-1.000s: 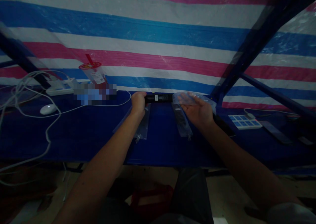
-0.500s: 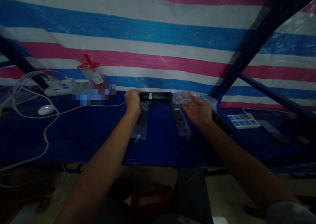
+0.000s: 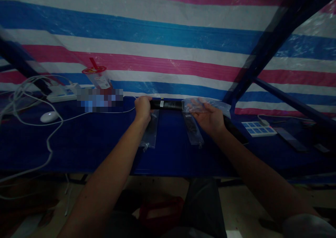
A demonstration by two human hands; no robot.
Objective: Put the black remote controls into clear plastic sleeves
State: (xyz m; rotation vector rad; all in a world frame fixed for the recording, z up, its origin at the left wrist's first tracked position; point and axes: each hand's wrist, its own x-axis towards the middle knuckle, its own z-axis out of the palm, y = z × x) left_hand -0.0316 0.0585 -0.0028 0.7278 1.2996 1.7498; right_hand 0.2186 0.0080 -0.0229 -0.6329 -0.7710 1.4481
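Note:
My left hand [image 3: 143, 110] is closed around the left end of a black bar-shaped item [image 3: 170, 105] with a small white label. The bar lies level above the blue table, and its right end meets the mouth of a clear plastic bag [image 3: 191, 105]. My right hand [image 3: 210, 118] holds this bag, fingers behind the film and thumb at its near side. Below the bar, two bagged dark items lie on the table: one bag [image 3: 151, 133] by my left wrist, the other bag [image 3: 193, 130] by my right hand. The exact kind of the bar cannot be made out.
On the left are a power strip [image 3: 60, 96], tangled white cables [image 3: 48, 140], a white mouse [image 3: 49, 117] and a lidded cup with a straw [image 3: 98, 78]. To the right lie another power strip [image 3: 259, 128] and a flat phone-like object [image 3: 291, 139]. Striped sheeting [image 3: 168, 38] hangs behind.
My left hand and the black bar have shifted slightly right. The bag's mouth now reaches the bar's right end, where a small gap showed before. My right hand has barely moved.

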